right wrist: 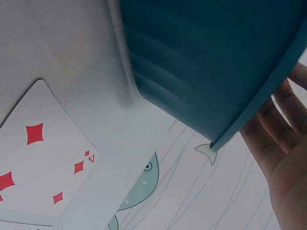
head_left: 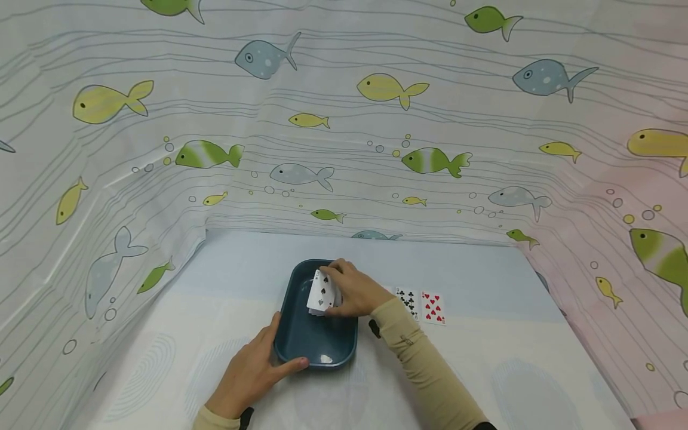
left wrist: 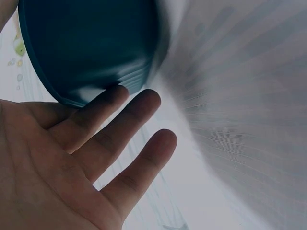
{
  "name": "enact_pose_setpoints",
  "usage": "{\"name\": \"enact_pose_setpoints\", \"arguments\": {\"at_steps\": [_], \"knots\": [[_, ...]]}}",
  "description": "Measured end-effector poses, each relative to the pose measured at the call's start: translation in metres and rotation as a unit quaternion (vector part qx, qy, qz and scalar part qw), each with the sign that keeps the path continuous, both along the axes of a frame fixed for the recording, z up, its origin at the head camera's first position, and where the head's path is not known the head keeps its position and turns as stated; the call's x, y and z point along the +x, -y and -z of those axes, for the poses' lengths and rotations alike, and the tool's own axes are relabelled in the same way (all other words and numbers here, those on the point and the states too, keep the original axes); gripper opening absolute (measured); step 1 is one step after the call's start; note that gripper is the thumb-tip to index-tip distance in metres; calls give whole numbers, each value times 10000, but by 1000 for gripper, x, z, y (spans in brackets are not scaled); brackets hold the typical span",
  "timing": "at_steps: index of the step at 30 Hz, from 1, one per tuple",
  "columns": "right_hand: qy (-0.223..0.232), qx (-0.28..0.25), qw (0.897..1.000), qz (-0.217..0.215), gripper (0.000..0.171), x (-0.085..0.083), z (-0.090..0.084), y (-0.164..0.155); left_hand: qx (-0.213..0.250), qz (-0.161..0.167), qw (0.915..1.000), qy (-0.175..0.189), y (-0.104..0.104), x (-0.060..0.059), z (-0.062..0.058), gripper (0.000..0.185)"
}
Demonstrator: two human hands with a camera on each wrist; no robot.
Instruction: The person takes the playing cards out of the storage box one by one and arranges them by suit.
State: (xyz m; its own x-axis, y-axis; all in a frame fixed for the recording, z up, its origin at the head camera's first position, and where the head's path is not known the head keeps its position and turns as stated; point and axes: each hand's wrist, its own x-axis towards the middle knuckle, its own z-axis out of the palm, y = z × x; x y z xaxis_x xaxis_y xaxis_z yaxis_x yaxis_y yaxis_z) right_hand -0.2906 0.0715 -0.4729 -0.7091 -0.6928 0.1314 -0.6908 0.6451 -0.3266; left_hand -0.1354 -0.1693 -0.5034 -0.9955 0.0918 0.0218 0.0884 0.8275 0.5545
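Observation:
A dark blue rectangular tray (head_left: 314, 352) sits on the table. Inside it, my right hand (head_left: 352, 289) grips a stack of playing cards (head_left: 321, 292), thumb on the near edge and fingers over the far edge; a spade card faces up. In the right wrist view the right fingers (right wrist: 276, 129) show behind the tray's rim, the cards hidden. My left hand (head_left: 252, 367) rests against the tray's left side, thumb at the near-left corner. The left wrist view shows its fingers (left wrist: 117, 132) extended and spread beside the tray wall.
Right of the tray, face-up cards lie in a row: a diamond card (right wrist: 38, 158), a club card (head_left: 407, 301) partly behind the right arm, and a heart card (head_left: 433, 307). Fish-patterned sheeting (head_left: 333, 143) rises around the back and sides of the table.

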Motion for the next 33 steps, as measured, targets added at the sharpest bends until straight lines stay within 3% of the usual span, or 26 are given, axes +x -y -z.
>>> {"name": "enact_pose_setpoints", "arguments": {"at_steps": [16,33], "knots": [[-159,-175,9997,94,94,5,-10,-27,-91,-65,9999,61,-1,0,-2,120],[106,-527,9959,726,94,1,-13,-74,-30,-80,10000,-13,-1,1,0,119]]}}
